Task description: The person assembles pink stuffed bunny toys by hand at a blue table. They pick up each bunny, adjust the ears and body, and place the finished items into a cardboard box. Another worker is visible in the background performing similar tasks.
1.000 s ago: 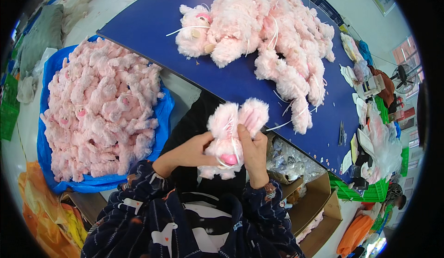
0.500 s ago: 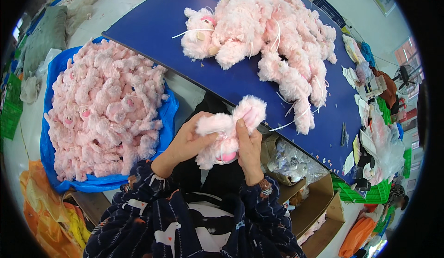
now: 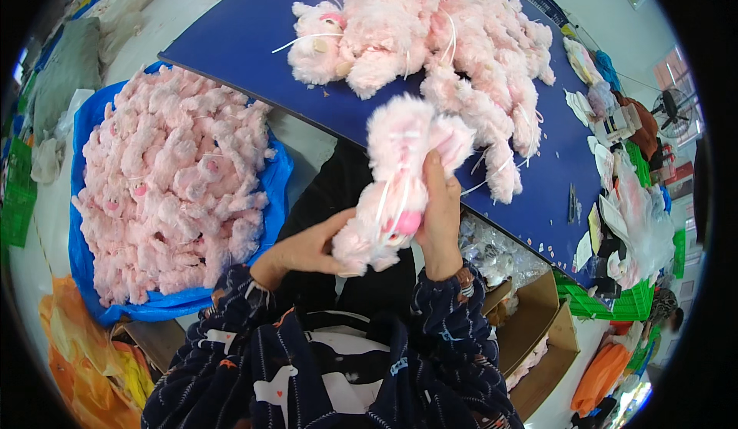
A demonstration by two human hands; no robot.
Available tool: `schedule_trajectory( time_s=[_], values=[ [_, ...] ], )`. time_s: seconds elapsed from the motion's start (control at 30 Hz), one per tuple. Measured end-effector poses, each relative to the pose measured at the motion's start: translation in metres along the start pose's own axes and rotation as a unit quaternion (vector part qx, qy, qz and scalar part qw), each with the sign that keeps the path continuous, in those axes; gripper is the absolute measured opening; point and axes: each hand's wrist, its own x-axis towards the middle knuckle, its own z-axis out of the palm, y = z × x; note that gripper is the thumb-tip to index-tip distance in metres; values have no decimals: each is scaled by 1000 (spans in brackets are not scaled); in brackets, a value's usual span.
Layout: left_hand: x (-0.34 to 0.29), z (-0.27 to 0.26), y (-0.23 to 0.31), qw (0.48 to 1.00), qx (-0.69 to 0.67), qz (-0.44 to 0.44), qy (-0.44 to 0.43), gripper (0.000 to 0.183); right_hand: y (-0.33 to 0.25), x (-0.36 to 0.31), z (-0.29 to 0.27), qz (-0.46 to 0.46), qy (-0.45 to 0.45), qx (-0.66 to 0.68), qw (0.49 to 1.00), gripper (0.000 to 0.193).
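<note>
Both hands' fingers (image 3: 435, 187) grip 1 pink plush toy (image 3: 400, 175) (held upright).

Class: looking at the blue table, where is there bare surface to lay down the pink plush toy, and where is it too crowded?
Free: the blue table is bare left of the plush pile, and in a narrower strip along its near edge below the pile. Crowded: the table's middle and far right, under the pile and small clutter, and the blue-lined bin, heaped full. Both hands hold the plush toy.

Two hands (image 3: 307, 251), one toy (image 3: 396, 179) (pink).
</note>
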Motion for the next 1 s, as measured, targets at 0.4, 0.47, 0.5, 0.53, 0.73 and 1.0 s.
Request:
schedule_trajectory(
  time_s=[0.4,0.47,0.5,0.53,0.73,1.0],
  values=[
    [36,10,-11,974,-186,18,126,45,-9,-5,6,-51,44,42,997,28],
    [37,12,-5,968,-205,17,140,43,-3,-13,-7,-113,64,-188,973,26],
    [39,7,-10,969,-200,32,142,40,2,-22,-13,-159,41,-250,954,27],
    [40,4,-9,970,-200,20,134,40,5,-29,-20,-204,19,-311,928,27],
    [42,4,-4,977,-154,-35,145,36,9,-45,-29,-312,-23,-514,799,14],
    [26,8,0,981,-108,-40,154,24,27,-45,-29,43,5,-60,997,16]
  ],
)
